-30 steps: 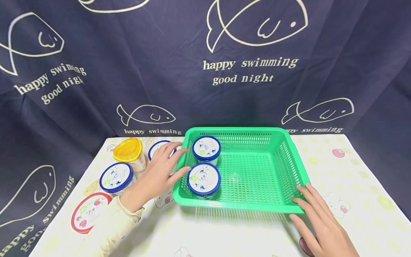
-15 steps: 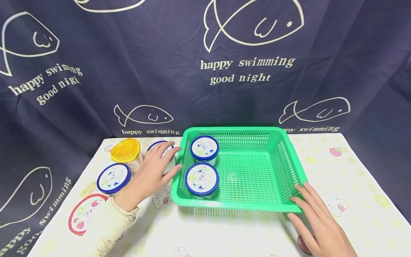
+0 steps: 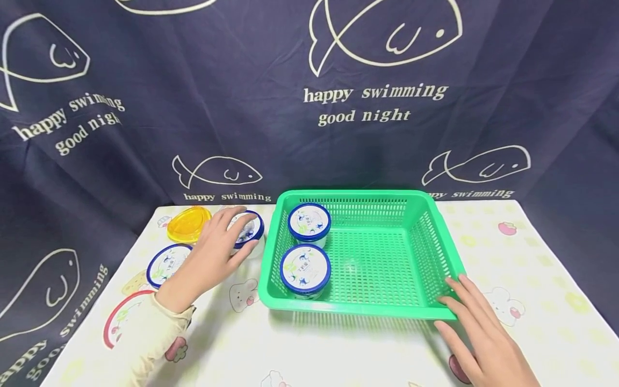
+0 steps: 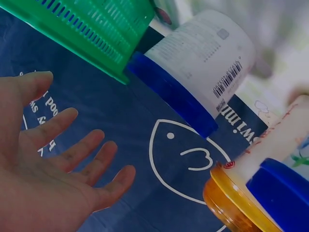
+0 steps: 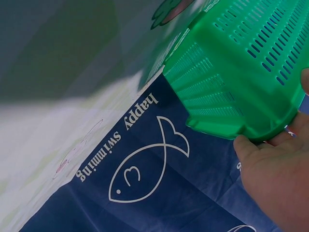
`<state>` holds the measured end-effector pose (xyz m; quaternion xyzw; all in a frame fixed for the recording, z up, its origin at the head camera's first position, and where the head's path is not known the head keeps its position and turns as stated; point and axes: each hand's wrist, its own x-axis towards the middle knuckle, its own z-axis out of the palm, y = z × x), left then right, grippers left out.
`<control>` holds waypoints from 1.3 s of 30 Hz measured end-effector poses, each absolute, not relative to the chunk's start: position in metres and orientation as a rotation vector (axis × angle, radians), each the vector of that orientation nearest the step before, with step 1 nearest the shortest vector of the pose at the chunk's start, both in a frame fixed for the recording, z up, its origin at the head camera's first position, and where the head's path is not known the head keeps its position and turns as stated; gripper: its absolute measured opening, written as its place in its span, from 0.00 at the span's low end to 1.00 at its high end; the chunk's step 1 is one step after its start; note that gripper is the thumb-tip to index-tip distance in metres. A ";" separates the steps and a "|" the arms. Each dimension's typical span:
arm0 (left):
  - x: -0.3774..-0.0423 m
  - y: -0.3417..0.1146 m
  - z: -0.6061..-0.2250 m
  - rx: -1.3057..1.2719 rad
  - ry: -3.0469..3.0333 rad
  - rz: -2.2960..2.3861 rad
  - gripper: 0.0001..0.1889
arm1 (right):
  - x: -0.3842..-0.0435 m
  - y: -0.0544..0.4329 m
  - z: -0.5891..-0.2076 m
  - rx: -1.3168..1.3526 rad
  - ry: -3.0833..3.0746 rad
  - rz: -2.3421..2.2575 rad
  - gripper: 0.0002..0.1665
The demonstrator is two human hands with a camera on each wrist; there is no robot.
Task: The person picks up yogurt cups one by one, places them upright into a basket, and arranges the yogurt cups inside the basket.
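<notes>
My left hand (image 3: 205, 255) hovers with spread, relaxed fingers over a white tub (image 3: 252, 228) with a blue lid, left of the basket. In the left wrist view, a gap shows between that hand (image 4: 53, 164) and the tub (image 4: 205, 58). My right hand (image 3: 488, 336) holds the near right corner of a green plastic basket (image 3: 362, 309), its fingertips over the rim. Inside the basket, along its left side, stand two blue-lidded tubs, the far one (image 3: 309, 220) and the near one (image 3: 306, 269).
Left of the basket are a container with a yellow lid (image 3: 188, 223), another blue-lidded tub (image 3: 166, 263) and a red-rimmed lid (image 3: 116, 322), partly hidden by my sleeve (image 3: 152, 333). A dark blue fish-print curtain (image 3: 367, 150) hangs behind the patterned tabletop (image 3: 546, 279).
My left hand has drawn back leftward from the basket's left rim, uncovering more of the blue-lidded tub below it. My right hand stays at the basket corner.
</notes>
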<state>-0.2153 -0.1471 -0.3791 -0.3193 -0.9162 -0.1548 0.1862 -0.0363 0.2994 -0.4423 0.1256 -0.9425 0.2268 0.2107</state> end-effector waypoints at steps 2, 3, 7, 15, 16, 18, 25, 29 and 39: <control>-0.216 -0.148 -0.379 -0.892 -2.578 -0.433 0.25 | -0.036 0.300 -0.442 0.357 -2.613 0.631 0.26; -0.216 -0.149 -0.379 -0.888 -2.579 -0.430 0.25 | -0.036 0.300 -0.442 0.363 -2.607 0.633 0.26; -0.217 -0.151 -0.379 -0.874 -2.587 -0.427 0.25 | -0.036 0.300 -0.442 0.364 -2.603 0.638 0.26; -0.221 -0.153 -0.382 -0.859 -2.588 -0.427 0.26 | -0.036 0.299 -0.442 0.354 -2.608 0.643 0.26; -0.222 -0.153 -0.383 -0.857 -2.592 -0.430 0.26 | -0.036 0.299 -0.442 0.354 -2.605 0.643 0.26; -0.224 -0.153 -0.384 -0.849 -2.600 -0.434 0.27 | -0.036 0.299 -0.442 0.356 -2.600 0.645 0.26; -0.229 -0.155 -0.387 -0.822 -2.647 -0.453 0.28 | -0.035 0.298 -0.442 0.358 -2.593 0.643 0.25; -0.231 -0.156 -0.388 -0.800 -2.683 -0.459 0.28 | -0.035 0.298 -0.442 0.368 -2.589 0.635 0.25; -0.237 -0.158 -0.392 -0.771 -2.703 -0.459 0.28 | -0.036 0.300 -0.442 0.380 -2.602 0.635 0.25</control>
